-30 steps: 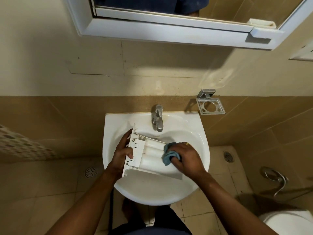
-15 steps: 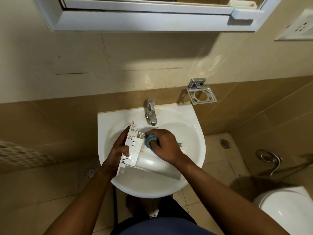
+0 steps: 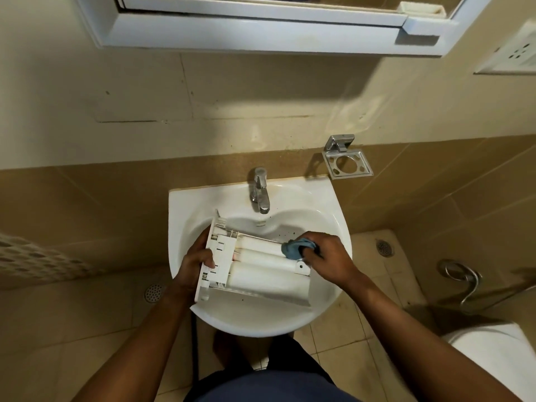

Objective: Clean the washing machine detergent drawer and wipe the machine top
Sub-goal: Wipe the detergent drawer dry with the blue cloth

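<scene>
A white plastic detergent drawer (image 3: 261,271) lies upside down across the white wash basin (image 3: 333,204), its rounded compartment backs facing up. My left hand (image 3: 193,264) grips the drawer's front panel at the left end. My right hand (image 3: 327,258) holds a bunched blue cloth (image 3: 295,248) and presses it on the drawer's right end. The washing machine is not in view.
A chrome tap (image 3: 260,190) stands at the basin's back. A chrome holder (image 3: 348,162) hangs on the wall to the right, a white mirror cabinet (image 3: 261,36) above. A toilet (image 3: 499,361) sits at lower right, floor drains (image 3: 153,293) on the tiles.
My right hand slid the blue cloth from the drawer's right end to its left part and back to the right end. My left hand kept its hold on the front panel.
</scene>
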The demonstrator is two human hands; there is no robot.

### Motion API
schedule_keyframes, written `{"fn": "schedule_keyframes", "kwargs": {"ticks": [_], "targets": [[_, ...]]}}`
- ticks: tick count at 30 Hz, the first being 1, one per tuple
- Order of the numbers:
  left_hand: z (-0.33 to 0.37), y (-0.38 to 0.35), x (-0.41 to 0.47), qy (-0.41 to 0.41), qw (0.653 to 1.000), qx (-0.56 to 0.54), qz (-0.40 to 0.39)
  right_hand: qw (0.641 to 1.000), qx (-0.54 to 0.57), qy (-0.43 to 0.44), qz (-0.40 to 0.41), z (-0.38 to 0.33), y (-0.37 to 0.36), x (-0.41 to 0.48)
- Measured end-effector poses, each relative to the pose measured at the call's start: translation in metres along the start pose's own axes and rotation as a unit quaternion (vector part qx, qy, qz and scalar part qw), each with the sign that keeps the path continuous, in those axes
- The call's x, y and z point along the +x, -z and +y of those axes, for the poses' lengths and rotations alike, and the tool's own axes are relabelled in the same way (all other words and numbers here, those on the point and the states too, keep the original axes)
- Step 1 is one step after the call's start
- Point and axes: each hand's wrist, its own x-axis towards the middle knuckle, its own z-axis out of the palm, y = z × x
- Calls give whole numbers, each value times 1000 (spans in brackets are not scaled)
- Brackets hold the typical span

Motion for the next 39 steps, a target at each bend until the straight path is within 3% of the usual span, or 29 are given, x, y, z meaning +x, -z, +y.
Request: {"fn": "schedule_keyframes", "kwargs": {"ticks": [3, 10, 16, 22, 26, 30, 36, 39], "targets": [[1, -10, -2, 25, 1000, -2, -3, 999, -44, -18, -2, -13, -5, 8], [7, -35, -4, 43, 999, 5, -3, 993, -61, 93, 30, -78, -62, 28], [7, -30, -6, 48, 999, -3, 21, 987, -54, 132, 70, -70, -60, 7], [-3, -31, -2, 62, 998, -21, 18, 992, -19, 121, 25, -63, -44, 19], [-2, -36, 2, 78, 996, -46, 21, 993, -25, 53, 106, -74, -49, 34], [1, -33, 9, 74, 995, -63, 26, 988, -37, 84, 122, -84, -57, 21], [-2, -26, 13, 83, 994, -63, 27, 982, 13, 186, 22, -76, -53, -5], [-5, -28, 14, 89, 994, -54, 34, 985, 11, 167, 40, -72, -49, 3]]}}
